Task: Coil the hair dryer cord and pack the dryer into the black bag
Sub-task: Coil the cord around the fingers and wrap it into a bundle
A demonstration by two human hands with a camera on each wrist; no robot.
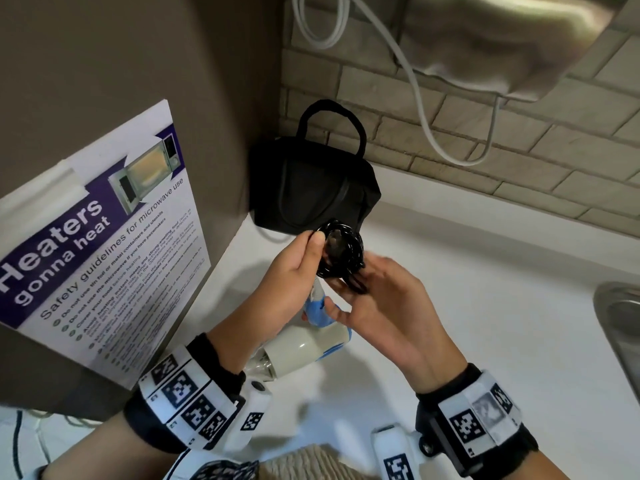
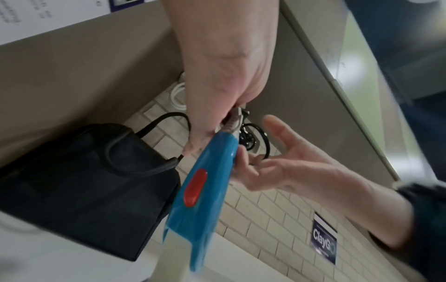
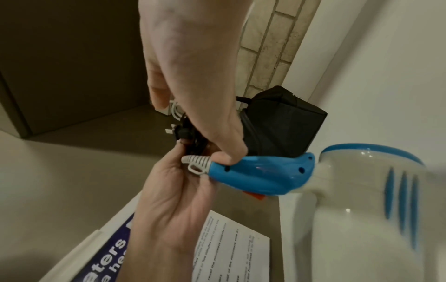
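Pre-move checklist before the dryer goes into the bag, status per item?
1. Black speckled cord coil gathered in loops: ok, the left hand pinches it.
2. Plug tucked into the coil: cannot tell.
3. Blue-and-white hair dryer supported: ok, it hangs by its blue handle below the hands.
4. Right hand free to open the bag: ok, fingers straight beside the coil.
5. Black fabric bag open: not ok, it looks closed, standing in the white counter corner.
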